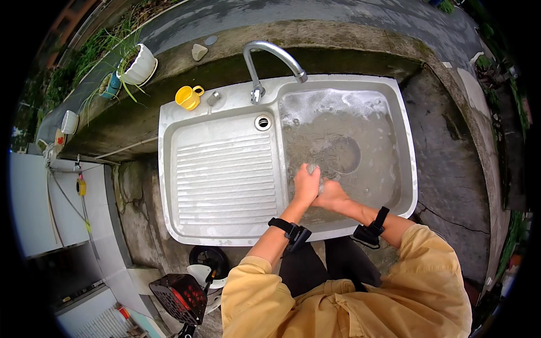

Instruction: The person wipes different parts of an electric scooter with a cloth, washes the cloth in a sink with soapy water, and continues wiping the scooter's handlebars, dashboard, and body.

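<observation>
Close together over the near part of the water-filled basin [403, 169], my two hands are closed on a small grey wet bundle that looks like a cloth [312, 168]. My left hand [306, 186] wraps its upper part, and a bit of grey shows past the fingers. Against it, a little lower and to the right, my right hand [332, 196] grips the bundle's other end; most of its fingers are hidden. Murky grey-brown water [315, 135] fills the basin, with white foam [349, 101] along the far side. A dark round shape shows under the surface.
Left of the basin lies a ribbed drainboard [225, 174] with a drain hole [263, 122]. A curved metal faucet [273, 48] rises at the back. A yellow mug [187, 98] stands at the back left corner. Potted plants [138, 66] line the ledge; a wheeled thing [208, 262] stands below left.
</observation>
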{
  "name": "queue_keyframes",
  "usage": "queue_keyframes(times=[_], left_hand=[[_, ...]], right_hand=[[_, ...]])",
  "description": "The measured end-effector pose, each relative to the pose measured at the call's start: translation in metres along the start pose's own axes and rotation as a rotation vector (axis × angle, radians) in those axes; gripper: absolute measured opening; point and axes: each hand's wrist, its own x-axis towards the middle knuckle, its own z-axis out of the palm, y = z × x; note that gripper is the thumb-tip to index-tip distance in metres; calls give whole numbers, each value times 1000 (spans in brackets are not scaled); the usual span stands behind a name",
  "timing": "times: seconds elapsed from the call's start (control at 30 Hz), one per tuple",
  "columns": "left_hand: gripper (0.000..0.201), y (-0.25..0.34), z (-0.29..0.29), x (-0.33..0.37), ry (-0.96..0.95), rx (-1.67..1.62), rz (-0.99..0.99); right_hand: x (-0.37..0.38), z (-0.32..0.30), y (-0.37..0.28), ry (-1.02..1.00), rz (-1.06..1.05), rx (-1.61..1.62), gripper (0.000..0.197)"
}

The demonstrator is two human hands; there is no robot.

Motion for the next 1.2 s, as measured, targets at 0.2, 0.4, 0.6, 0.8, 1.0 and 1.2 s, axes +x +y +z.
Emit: queue_keyframes(times=[0.2, 0.4, 0.6, 0.8, 1.0, 1.2], left_hand=[[42, -34, 16, -1, 87, 14, -49], [29, -4, -1, -34, 179, -519, -5], [17, 36, -18, -58, -101, -598, 81], [45, 64, -16, -71, 31, -187, 101], [45, 62, 14, -75, 331, -15, 135], [37, 48, 48, -71, 422, -66, -41]], right_hand=[[6, 28, 13, 71, -5, -265, 61], [1, -5, 22, -576, 60, 777, 35], [-6, -23, 45, -743, 223, 842, 32], [-58, -56, -14, -592, 112, 279, 24], [-62, -42, 7, -131, -328, -108, 48], [-37, -31, 53, -70, -423, -233, 42]])
